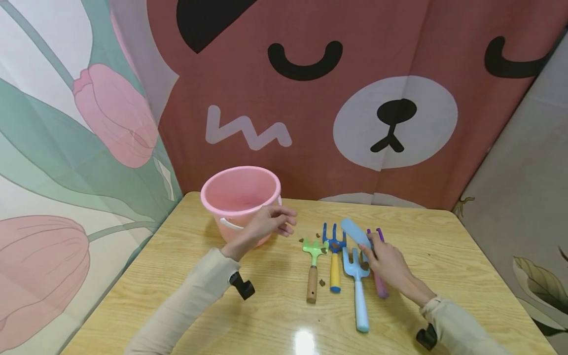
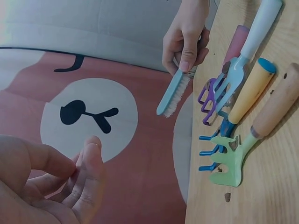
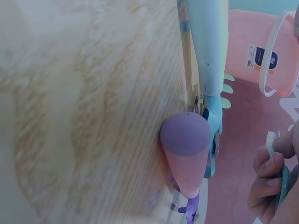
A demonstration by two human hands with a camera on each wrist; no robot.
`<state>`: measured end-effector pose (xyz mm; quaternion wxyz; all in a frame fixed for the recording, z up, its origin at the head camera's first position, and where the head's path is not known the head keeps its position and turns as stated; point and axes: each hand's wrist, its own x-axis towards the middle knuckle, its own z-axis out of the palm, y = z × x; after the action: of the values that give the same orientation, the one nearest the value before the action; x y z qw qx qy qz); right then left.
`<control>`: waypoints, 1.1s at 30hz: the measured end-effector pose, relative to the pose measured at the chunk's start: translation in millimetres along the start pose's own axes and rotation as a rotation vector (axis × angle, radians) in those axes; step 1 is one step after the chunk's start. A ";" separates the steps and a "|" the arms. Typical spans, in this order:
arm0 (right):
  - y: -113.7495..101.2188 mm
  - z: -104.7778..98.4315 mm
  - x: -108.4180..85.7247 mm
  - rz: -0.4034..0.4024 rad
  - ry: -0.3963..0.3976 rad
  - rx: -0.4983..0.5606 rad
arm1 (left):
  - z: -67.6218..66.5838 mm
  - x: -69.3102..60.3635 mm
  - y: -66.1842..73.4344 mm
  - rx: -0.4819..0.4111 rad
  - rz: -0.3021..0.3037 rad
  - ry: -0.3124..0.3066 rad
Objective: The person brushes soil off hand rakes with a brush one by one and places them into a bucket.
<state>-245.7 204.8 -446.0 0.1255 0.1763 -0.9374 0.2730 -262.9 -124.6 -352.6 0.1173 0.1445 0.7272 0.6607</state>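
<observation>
My right hand (image 1: 390, 264) grips a light-blue brush (image 1: 354, 231) above the garden tools. Its white bristles show in the left wrist view, pointing down toward the table side. Beneath lie a light-blue hand fork (image 1: 361, 305) and a purple fork (image 1: 380, 286) with a pink handle, partly covered by the right hand. Beside them are a blue fork (image 1: 335, 278) with a yellow handle and a green rake (image 1: 312, 283) with a wooden handle. My left hand (image 1: 268, 222) hovers in front of the pink bucket (image 1: 239, 213), its fingers loosely bent, with nothing visible in them.
Small brown crumbs (image 1: 322, 283) lie on the wooden table (image 1: 275, 315) and among the fork tines. At the back left stands the bucket, its white handle (image 1: 230, 224) hanging down. Printed cloths (image 1: 306, 162) hang behind and beside the table.
</observation>
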 end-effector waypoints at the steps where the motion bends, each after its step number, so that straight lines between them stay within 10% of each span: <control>1: 0.1 0.1 -0.2 -0.001 -0.001 -0.003 | 0.2 0.3 -1.0 0.006 -0.008 0.002; 33: -1.3 1.9 -1.0 -0.008 -0.004 -0.007 | 14.9 -1.7 -58.1 0.068 -0.130 -0.014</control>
<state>-244.5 203.1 -447.3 0.1253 0.1804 -0.9377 0.2691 -259.1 -116.3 -411.9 0.1603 0.1054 0.7561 0.6257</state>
